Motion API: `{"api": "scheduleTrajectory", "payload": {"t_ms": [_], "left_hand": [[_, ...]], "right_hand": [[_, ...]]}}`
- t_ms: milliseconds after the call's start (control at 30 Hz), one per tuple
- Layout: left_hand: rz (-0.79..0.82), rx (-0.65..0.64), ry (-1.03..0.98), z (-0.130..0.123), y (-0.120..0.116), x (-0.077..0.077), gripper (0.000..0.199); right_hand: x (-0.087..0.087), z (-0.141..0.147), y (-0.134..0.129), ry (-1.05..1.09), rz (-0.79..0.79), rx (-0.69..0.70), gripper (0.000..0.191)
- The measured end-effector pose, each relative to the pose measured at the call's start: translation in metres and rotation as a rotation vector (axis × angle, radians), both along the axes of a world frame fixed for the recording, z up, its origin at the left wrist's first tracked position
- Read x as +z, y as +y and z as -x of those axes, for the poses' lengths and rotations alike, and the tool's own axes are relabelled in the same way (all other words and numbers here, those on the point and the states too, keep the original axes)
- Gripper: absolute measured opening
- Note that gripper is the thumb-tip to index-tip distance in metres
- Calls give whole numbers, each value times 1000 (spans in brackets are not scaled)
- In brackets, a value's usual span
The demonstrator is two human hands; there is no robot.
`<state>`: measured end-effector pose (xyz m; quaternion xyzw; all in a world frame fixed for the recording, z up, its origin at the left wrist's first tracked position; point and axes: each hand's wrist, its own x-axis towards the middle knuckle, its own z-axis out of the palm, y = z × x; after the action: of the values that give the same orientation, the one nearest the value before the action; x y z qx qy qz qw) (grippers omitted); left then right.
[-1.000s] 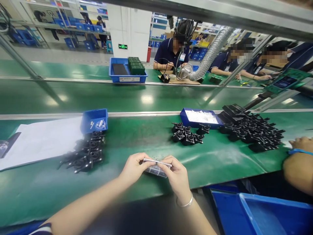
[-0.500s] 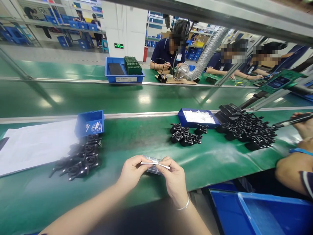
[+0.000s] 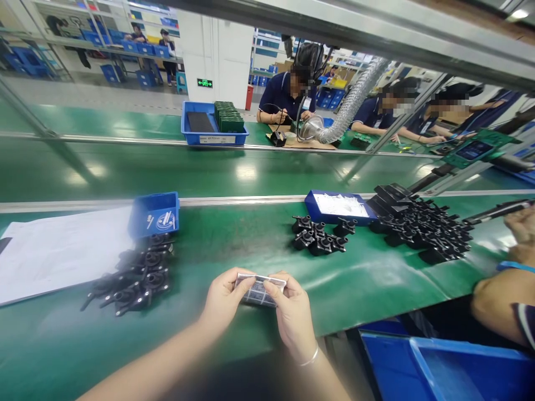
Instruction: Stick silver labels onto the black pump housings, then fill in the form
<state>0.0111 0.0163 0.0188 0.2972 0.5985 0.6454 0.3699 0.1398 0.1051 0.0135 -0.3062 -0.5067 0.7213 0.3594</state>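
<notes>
Near the bench's front edge, a small flat grey piece with a grid pattern (image 3: 258, 295) is held between my two hands. A pale strip runs along its far edge. My left hand (image 3: 225, 295) pinches the left end, thumb on top and fingers behind. At the right end my right hand (image 3: 295, 312) grips likewise, its thumb lying across the upper face. The fingers behind the piece are largely hidden, and its exact kind is unclear.
Black moulded parts stand at left (image 3: 146, 278), centre right (image 3: 320, 236) and far right (image 3: 430, 223). A small blue bin (image 3: 155, 214) sits by white paper (image 3: 62, 250). A blue box (image 3: 340, 207) holds white strips. A co-worker's arm (image 3: 501, 295) is at right, above blue crates (image 3: 468, 362).
The thin white strip was held level over the gridded piece. Now the piece is tilted up, its face more visible, with the pale strip along its far edge and both thumbs on it.
</notes>
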Motion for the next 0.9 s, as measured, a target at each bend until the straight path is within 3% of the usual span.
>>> {"api": "scheduleTrajectory", "payload": {"t_ms": [467, 600, 733, 900], "left_hand": [[5, -1, -83, 2, 0, -2, 25], [55, 4, -51, 3, 0, -6, 32], [93, 34, -17, 3, 0, -8, 34], [52, -33, -11, -1, -2, -9, 26]], "right_hand": [[0, -3, 1, -79, -137, -14, 10], [-4, 1, -2, -63, -58, -60, 24], [-11, 7, -8, -64, 41, -97, 24], [-3, 3, -2, -113, -30, -102, 22]]}}
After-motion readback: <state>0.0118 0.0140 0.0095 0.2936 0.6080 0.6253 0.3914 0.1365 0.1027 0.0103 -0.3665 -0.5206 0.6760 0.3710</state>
